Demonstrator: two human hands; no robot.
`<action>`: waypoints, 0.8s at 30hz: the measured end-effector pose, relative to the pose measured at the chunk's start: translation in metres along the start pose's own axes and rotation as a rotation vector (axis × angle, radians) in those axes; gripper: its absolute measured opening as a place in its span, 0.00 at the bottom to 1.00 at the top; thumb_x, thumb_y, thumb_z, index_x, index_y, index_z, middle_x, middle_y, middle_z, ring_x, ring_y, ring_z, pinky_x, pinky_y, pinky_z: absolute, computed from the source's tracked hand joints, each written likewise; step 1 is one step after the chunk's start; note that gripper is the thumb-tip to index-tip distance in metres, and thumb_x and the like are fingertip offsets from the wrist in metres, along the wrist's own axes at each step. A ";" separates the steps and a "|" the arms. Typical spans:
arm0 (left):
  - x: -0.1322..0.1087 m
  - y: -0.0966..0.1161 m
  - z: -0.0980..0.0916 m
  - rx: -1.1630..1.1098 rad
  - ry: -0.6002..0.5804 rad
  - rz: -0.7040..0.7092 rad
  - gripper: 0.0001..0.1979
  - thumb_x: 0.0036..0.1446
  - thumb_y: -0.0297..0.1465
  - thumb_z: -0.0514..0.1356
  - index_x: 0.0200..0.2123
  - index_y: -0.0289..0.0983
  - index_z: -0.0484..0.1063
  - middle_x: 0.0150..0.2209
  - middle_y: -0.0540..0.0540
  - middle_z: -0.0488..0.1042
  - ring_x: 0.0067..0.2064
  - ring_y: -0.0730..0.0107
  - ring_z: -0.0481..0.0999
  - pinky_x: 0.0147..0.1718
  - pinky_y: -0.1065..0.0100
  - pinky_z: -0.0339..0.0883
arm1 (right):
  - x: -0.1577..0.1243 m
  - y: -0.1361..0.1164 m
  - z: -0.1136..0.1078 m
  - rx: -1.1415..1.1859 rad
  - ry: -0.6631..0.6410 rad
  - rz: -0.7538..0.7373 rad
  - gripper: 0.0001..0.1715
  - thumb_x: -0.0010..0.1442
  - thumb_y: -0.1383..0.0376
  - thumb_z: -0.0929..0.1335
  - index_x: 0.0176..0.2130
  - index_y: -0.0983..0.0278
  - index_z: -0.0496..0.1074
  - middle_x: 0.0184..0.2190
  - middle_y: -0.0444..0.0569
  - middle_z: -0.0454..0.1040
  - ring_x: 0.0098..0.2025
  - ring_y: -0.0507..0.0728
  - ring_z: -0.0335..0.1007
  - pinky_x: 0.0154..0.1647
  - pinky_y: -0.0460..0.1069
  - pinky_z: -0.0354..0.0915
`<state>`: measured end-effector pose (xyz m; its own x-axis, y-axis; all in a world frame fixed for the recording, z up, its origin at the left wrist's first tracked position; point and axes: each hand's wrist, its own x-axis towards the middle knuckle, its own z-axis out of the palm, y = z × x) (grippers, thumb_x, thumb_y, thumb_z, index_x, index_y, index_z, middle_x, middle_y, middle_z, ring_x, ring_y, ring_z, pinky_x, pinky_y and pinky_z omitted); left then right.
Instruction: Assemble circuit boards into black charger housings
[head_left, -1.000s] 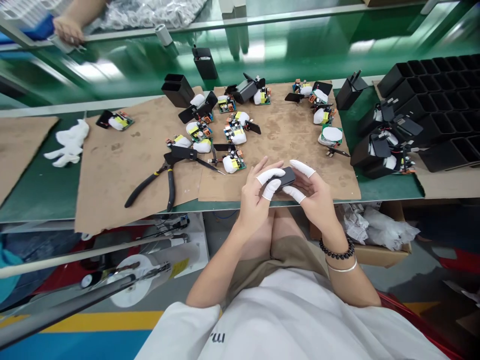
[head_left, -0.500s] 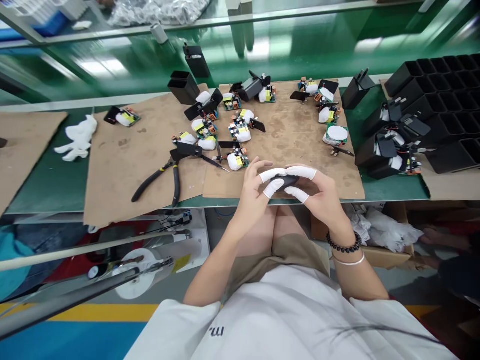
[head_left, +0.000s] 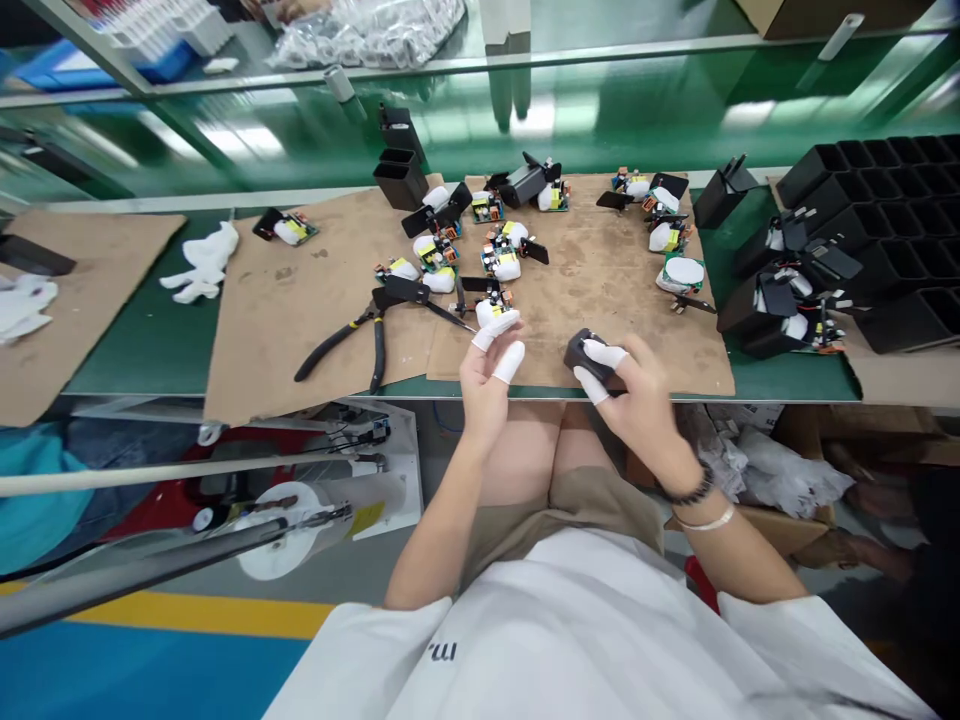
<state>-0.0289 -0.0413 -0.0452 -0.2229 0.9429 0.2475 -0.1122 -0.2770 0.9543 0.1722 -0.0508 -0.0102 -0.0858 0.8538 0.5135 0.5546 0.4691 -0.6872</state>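
Note:
My right hand grips a small black plastic case just above the front of the cardboard. White finger cots cover its thumb and index finger. My left hand, also with white finger cots, has its thumb and fingers apart with nothing in them. Its fingertips are at the near edge of a small circuit board with white padding; whether they touch it I cannot tell. Left of that hand lie black-handled pliers with yellow bands.
Several circuit boards with black covers lie on the cardboard. Rows of hollow black cases stand at the right, with partly filled cases beside them. A white glove lies at the left. Black cases stand at the back.
My hands have parted: the left let go of the black case and moved left toward the circuit board, while the right keeps the case, now tilted. The view has shifted slightly left.

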 end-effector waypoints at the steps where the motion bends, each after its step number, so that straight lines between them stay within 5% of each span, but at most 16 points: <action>1: -0.003 0.002 0.004 0.050 -0.047 0.025 0.28 0.58 0.48 0.70 0.58 0.41 0.76 0.60 0.39 0.79 0.63 0.55 0.78 0.69 0.53 0.67 | -0.002 0.000 0.003 0.052 -0.007 0.079 0.11 0.62 0.56 0.73 0.43 0.57 0.80 0.36 0.51 0.76 0.39 0.61 0.73 0.41 0.58 0.74; 5: -0.025 0.018 0.024 0.246 -0.252 0.093 0.44 0.51 0.44 0.76 0.67 0.39 0.67 0.65 0.35 0.75 0.67 0.50 0.75 0.69 0.52 0.67 | -0.007 -0.011 0.009 0.558 0.023 0.471 0.20 0.56 0.51 0.77 0.43 0.56 0.74 0.44 0.48 0.80 0.45 0.60 0.78 0.45 0.55 0.78; 9: -0.044 0.044 0.040 0.285 -0.108 0.168 0.32 0.52 0.38 0.75 0.59 0.38 0.73 0.55 0.40 0.82 0.56 0.56 0.83 0.59 0.59 0.76 | -0.016 -0.032 0.001 1.006 -0.167 0.759 0.23 0.61 0.45 0.72 0.49 0.54 0.71 0.43 0.46 0.83 0.41 0.59 0.82 0.43 0.56 0.80; 12: -0.047 0.063 0.041 0.336 -0.099 0.205 0.24 0.53 0.34 0.73 0.53 0.38 0.76 0.51 0.42 0.83 0.52 0.58 0.84 0.57 0.60 0.76 | -0.022 -0.040 -0.007 1.110 -0.275 0.809 0.22 0.60 0.46 0.72 0.46 0.57 0.73 0.35 0.47 0.82 0.38 0.61 0.83 0.44 0.59 0.81; 17: -0.043 0.077 0.041 0.283 -0.369 0.172 0.48 0.52 0.36 0.75 0.72 0.43 0.59 0.70 0.37 0.68 0.67 0.50 0.74 0.64 0.55 0.73 | -0.015 -0.031 -0.014 1.185 -0.400 0.851 0.17 0.55 0.49 0.72 0.33 0.60 0.73 0.21 0.43 0.74 0.23 0.56 0.74 0.32 0.54 0.77; 21: -0.045 0.082 0.047 0.166 -0.413 0.072 0.53 0.44 0.48 0.79 0.71 0.45 0.63 0.71 0.36 0.65 0.68 0.44 0.72 0.65 0.51 0.74 | -0.011 -0.013 -0.013 1.240 -0.612 0.782 0.26 0.53 0.41 0.69 0.35 0.59 0.73 0.12 0.36 0.63 0.12 0.53 0.60 0.21 0.51 0.68; 24: -0.047 0.087 0.049 0.089 -0.369 0.015 0.51 0.46 0.49 0.78 0.70 0.47 0.65 0.65 0.38 0.73 0.62 0.47 0.77 0.63 0.50 0.75 | -0.018 -0.001 -0.011 1.339 -0.761 0.719 0.36 0.54 0.31 0.63 0.36 0.59 0.72 0.07 0.29 0.53 0.05 0.50 0.47 0.17 0.49 0.62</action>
<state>0.0191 -0.1004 0.0343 0.1416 0.9466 0.2896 -0.0231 -0.2893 0.9570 0.1818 -0.0688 -0.0131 -0.7161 0.6832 -0.1428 -0.3451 -0.5245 -0.7783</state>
